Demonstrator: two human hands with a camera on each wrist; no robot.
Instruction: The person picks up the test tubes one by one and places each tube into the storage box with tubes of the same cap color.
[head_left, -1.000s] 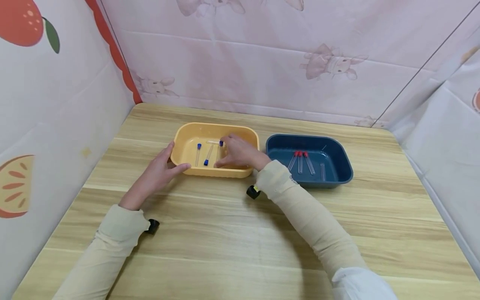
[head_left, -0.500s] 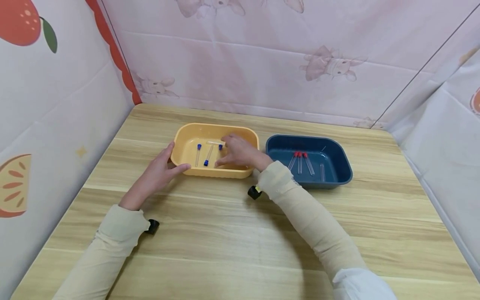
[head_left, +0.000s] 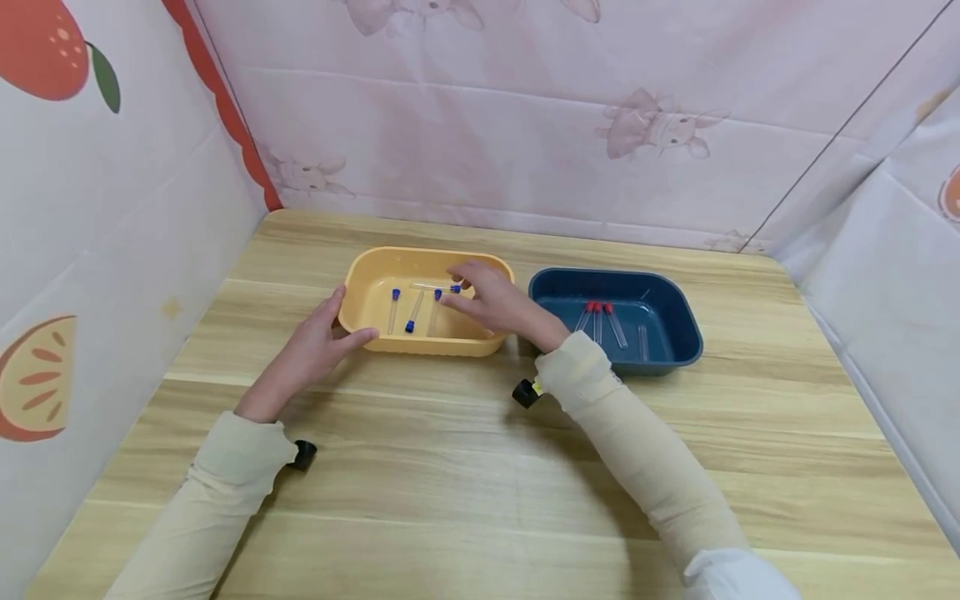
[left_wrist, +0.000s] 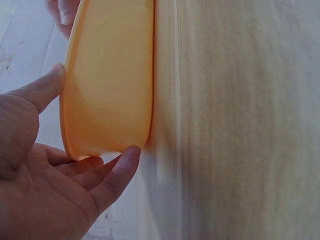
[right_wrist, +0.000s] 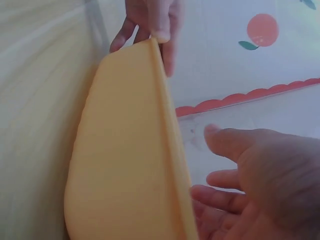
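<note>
At its left end, the yellow plastic bin (head_left: 427, 345) is held by my left hand (head_left: 309, 350). The thumb (left_wrist: 50, 85) lies at the rim and the fingers (left_wrist: 117, 175) rest against the outer end wall. Several thin clear tubes with blue caps (head_left: 393, 312) lie on the bin's floor. Over the bin's right part hovers my right hand (head_left: 498, 304), fingers loosely bent and spread apart, holding nothing. One blue cap (head_left: 455, 289) shows by its fingertips, on a tube lying crosswise; another blue cap (head_left: 438, 295) lies near the thumb.
A dark blue bin (head_left: 628, 283) stands just right of the yellow one. It holds red-capped tubes (head_left: 617, 327) and a tube without a visible cap (head_left: 642, 343). Both bins stand on a wood-grain table (head_left: 420, 483), with printed cloth walls behind and at the sides.
My right hand has let go of a blue-capped tube, which now lies in the yellow bin, and has shifted right and up. The left hand has stayed at the bin.
</note>
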